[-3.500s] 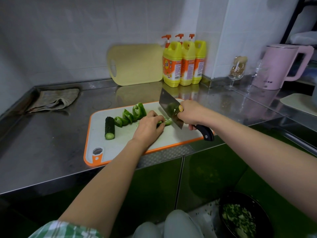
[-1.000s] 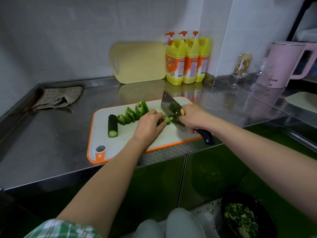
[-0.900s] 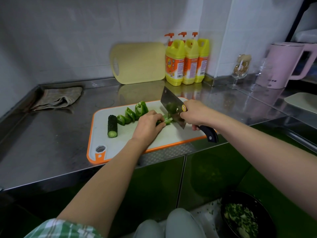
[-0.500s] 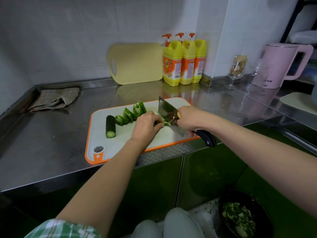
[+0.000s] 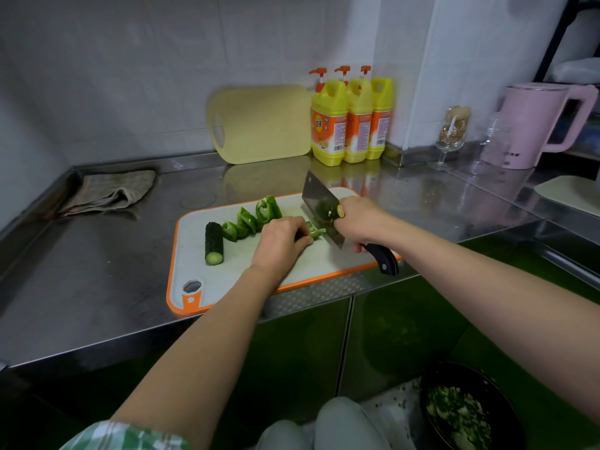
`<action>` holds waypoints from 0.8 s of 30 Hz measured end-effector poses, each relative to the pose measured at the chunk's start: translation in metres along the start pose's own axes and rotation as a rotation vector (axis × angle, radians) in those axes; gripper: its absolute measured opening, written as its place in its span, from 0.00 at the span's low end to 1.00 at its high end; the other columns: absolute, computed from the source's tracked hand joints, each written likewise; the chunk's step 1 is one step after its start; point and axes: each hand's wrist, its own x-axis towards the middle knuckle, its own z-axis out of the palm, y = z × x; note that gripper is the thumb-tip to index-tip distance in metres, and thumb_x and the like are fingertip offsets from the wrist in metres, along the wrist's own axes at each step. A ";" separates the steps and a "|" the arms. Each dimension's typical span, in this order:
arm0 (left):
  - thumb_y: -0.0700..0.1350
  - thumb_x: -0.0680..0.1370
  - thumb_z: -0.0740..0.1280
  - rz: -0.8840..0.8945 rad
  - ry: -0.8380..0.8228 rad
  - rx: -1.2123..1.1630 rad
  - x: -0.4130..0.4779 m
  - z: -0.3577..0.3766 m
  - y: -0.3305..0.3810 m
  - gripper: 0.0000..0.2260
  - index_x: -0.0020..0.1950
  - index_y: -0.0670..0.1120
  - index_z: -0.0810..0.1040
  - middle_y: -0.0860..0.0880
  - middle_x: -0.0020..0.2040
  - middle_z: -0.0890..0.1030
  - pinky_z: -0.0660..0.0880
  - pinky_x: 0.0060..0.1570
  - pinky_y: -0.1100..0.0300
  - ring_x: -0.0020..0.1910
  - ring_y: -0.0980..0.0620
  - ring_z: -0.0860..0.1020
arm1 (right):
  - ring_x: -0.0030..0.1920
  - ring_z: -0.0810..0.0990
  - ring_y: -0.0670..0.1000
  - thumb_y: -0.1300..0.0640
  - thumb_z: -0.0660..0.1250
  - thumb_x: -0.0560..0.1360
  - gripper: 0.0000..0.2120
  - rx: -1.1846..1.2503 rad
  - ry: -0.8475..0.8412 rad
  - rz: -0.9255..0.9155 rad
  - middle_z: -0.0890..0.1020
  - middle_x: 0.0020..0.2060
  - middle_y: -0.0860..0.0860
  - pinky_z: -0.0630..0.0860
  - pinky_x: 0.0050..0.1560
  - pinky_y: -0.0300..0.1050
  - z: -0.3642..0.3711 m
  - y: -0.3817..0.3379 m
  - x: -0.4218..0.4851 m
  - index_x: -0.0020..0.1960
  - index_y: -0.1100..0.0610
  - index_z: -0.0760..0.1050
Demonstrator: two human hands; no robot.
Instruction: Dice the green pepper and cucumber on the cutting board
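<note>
A white cutting board (image 5: 227, 274) with an orange rim lies on the steel counter. On it a dark cucumber piece (image 5: 213, 243) lies at the left, and a row of green pepper pieces (image 5: 252, 216) runs behind my left hand. My left hand (image 5: 281, 239) presses down on a green pepper strip (image 5: 314, 232) whose end pokes out at the fingertips. My right hand (image 5: 360, 221) grips a cleaver (image 5: 319, 206) by its black handle; the blade is tilted, its edge raised just right of the strip. Green bits stick to the blade.
A beige cutting board (image 5: 259, 123) and three yellow detergent bottles (image 5: 352, 120) stand against the wall. A folded cloth (image 5: 110, 191) lies at the left. A glass (image 5: 453, 131) and a pink kettle (image 5: 532, 125) stand at the right. Below, a black bowl (image 5: 467, 414) holds diced greens.
The cleaver has gone up and down beside my left hand in repeated cuts; half a second ago the blade was down at the strip, now it is raised. My left hand has stayed on the strip.
</note>
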 end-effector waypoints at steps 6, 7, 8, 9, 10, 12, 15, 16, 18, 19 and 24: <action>0.47 0.73 0.74 0.002 0.009 0.002 0.000 0.000 0.000 0.06 0.44 0.44 0.83 0.47 0.42 0.83 0.74 0.45 0.54 0.43 0.48 0.79 | 0.31 0.80 0.57 0.67 0.54 0.76 0.09 -0.024 -0.062 -0.027 0.78 0.30 0.58 0.70 0.24 0.39 -0.010 -0.002 -0.015 0.51 0.66 0.72; 0.46 0.73 0.74 0.004 0.009 -0.003 0.000 0.000 0.000 0.06 0.44 0.44 0.83 0.47 0.42 0.83 0.74 0.45 0.54 0.43 0.48 0.79 | 0.30 0.79 0.56 0.66 0.55 0.76 0.10 -0.046 -0.071 -0.029 0.78 0.30 0.58 0.69 0.23 0.38 -0.008 -0.002 -0.015 0.51 0.66 0.72; 0.46 0.73 0.74 0.005 0.008 -0.010 -0.001 0.000 -0.001 0.06 0.44 0.44 0.83 0.47 0.43 0.83 0.74 0.45 0.54 0.44 0.48 0.79 | 0.28 0.79 0.54 0.66 0.55 0.76 0.10 -0.060 -0.077 -0.027 0.78 0.29 0.57 0.68 0.22 0.37 -0.006 -0.002 -0.015 0.52 0.66 0.73; 0.46 0.73 0.74 0.005 0.005 -0.013 -0.001 0.001 -0.001 0.06 0.44 0.44 0.83 0.47 0.43 0.83 0.74 0.45 0.54 0.44 0.48 0.79 | 0.25 0.79 0.53 0.66 0.55 0.76 0.11 -0.075 -0.082 -0.021 0.79 0.27 0.57 0.67 0.21 0.36 -0.004 -0.002 -0.014 0.53 0.66 0.73; 0.46 0.73 0.73 0.005 0.002 -0.013 0.000 0.001 -0.001 0.06 0.45 0.44 0.83 0.47 0.43 0.83 0.73 0.45 0.55 0.44 0.48 0.79 | 0.21 0.77 0.50 0.66 0.56 0.76 0.11 -0.093 -0.089 -0.015 0.78 0.23 0.55 0.66 0.19 0.34 -0.002 -0.002 -0.012 0.54 0.66 0.73; 0.46 0.73 0.73 0.005 -0.003 -0.011 0.000 0.001 -0.001 0.06 0.45 0.44 0.83 0.47 0.43 0.83 0.71 0.44 0.56 0.44 0.48 0.78 | 0.15 0.73 0.47 0.66 0.59 0.76 0.10 -0.147 -0.104 -0.006 0.75 0.16 0.52 0.62 0.17 0.31 0.003 -0.002 -0.009 0.55 0.65 0.74; 0.46 0.74 0.73 0.012 -0.004 -0.008 0.000 0.001 -0.001 0.05 0.45 0.44 0.83 0.47 0.43 0.82 0.69 0.44 0.57 0.44 0.48 0.77 | 0.16 0.73 0.47 0.66 0.63 0.75 0.09 -0.197 -0.110 0.000 0.75 0.16 0.51 0.63 0.17 0.33 0.006 -0.005 -0.007 0.55 0.66 0.76; 0.45 0.74 0.73 0.019 -0.006 -0.007 0.000 0.001 -0.002 0.05 0.45 0.44 0.83 0.47 0.43 0.82 0.69 0.44 0.57 0.44 0.48 0.77 | 0.19 0.74 0.49 0.67 0.64 0.73 0.10 -0.209 -0.110 -0.001 0.76 0.20 0.52 0.65 0.19 0.35 0.006 -0.006 -0.007 0.55 0.66 0.76; 0.44 0.74 0.73 0.040 -0.012 -0.002 0.000 0.001 -0.002 0.05 0.44 0.44 0.82 0.46 0.43 0.82 0.70 0.43 0.56 0.43 0.47 0.77 | 0.25 0.74 0.50 0.70 0.66 0.71 0.12 -0.236 -0.103 0.003 0.77 0.26 0.54 0.67 0.23 0.38 0.009 -0.009 -0.005 0.55 0.66 0.77; 0.44 0.74 0.72 0.057 -0.018 0.008 0.000 0.000 -0.002 0.04 0.44 0.43 0.82 0.46 0.42 0.81 0.69 0.42 0.56 0.43 0.47 0.77 | 0.26 0.74 0.51 0.70 0.66 0.71 0.13 -0.240 -0.100 0.004 0.77 0.27 0.55 0.68 0.25 0.39 0.010 -0.011 -0.002 0.54 0.65 0.77; 0.40 0.75 0.68 0.182 -0.041 0.211 0.001 -0.009 -0.009 0.04 0.42 0.41 0.77 0.44 0.40 0.78 0.71 0.42 0.51 0.43 0.42 0.76 | 0.34 0.83 0.56 0.68 0.64 0.72 0.11 -0.084 -0.003 0.004 0.82 0.33 0.57 0.77 0.35 0.43 0.017 -0.003 0.011 0.54 0.65 0.77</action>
